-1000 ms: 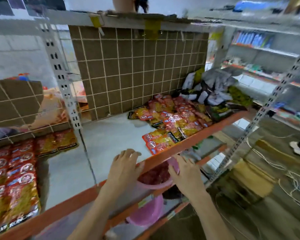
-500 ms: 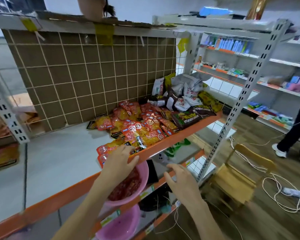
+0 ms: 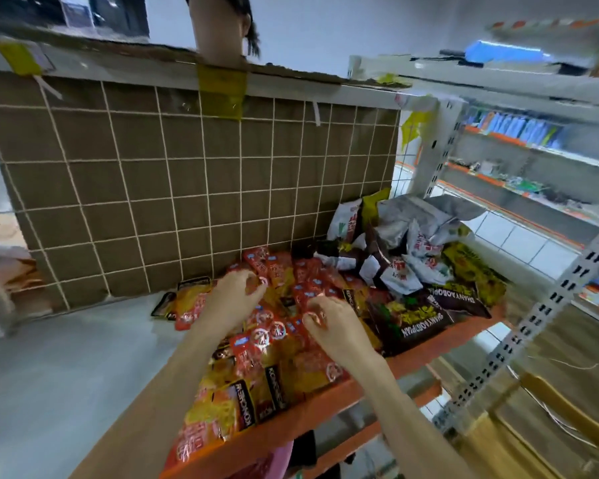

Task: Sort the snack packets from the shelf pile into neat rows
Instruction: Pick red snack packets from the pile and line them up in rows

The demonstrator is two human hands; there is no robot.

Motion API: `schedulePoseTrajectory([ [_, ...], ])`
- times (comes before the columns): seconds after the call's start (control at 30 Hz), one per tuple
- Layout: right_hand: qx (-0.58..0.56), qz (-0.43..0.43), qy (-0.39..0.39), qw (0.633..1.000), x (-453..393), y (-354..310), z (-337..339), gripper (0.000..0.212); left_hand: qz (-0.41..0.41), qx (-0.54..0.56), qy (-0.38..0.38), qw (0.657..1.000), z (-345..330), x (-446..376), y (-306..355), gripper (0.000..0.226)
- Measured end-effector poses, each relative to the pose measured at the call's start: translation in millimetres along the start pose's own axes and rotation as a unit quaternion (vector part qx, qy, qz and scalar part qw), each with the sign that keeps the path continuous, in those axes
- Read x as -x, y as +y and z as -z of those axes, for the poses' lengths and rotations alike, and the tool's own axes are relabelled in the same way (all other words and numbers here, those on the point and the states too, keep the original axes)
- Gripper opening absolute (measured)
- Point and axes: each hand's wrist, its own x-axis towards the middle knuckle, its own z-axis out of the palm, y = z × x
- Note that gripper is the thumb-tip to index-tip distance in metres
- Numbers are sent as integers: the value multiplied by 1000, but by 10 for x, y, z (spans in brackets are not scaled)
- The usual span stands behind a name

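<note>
Both grips curl onto red packets (image 3: 277,326) atop the pile: left hand (image 3: 234,299) pinches one at 11 o'clock, right hand (image 3: 336,328) pinches another at 1 o'clock. Pile covers the shelf (image 3: 83,357) front; white bags (image 3: 405,243) heap at 2 o'clock.

**Orange-edged shelf and its load**

The shelf (image 3: 66,375) has a pale grey board and an orange front edge. A loose pile of red-and-yellow snack packets (image 3: 274,344) covers its middle. Just right of them lie dark brown packets (image 3: 415,316), with crumpled white and silver packets (image 3: 405,243) heaped behind, near the tiled back panel (image 3: 187,188).
</note>
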Motion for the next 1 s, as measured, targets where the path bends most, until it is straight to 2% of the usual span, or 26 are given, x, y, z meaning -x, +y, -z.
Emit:
schedulePoseTrajectory([
  [0.13,20,0,-26,999,-710,78,-165,36,26,-60,-15,998,-109,-508,-53,36],
  [0.27,104,-17,-52,993,-1195,112,-312,48,100,-108,-25,989,-279,-844,-123,38],
  [0.37,154,-35,-107,982,-1404,117,-386,58,174,-64,-11,982,-412,-1018,-152,50],
  [0.5,132,-67,-120,982,-1545,141,-431,61,265,48,10,963,-533,-1125,-188,58],
  [0.67,87,-93,-149,981,-1686,178,-422,60,279,98,17,955,-681,-1214,-314,54],
  [0.8,-1,-114,-148,982,-1711,227,-338,65,274,138,19,951,-694,-1102,-250,40],
  [0.93,-63,-68,-136,986,-1682,325,-361,55,239,180,46,953,-689,-936,-126,30],
  [1.0,-96,-39,-124,987,-1650,353,-357,52,213,203,70,953,-649,-860,-56,32],
])
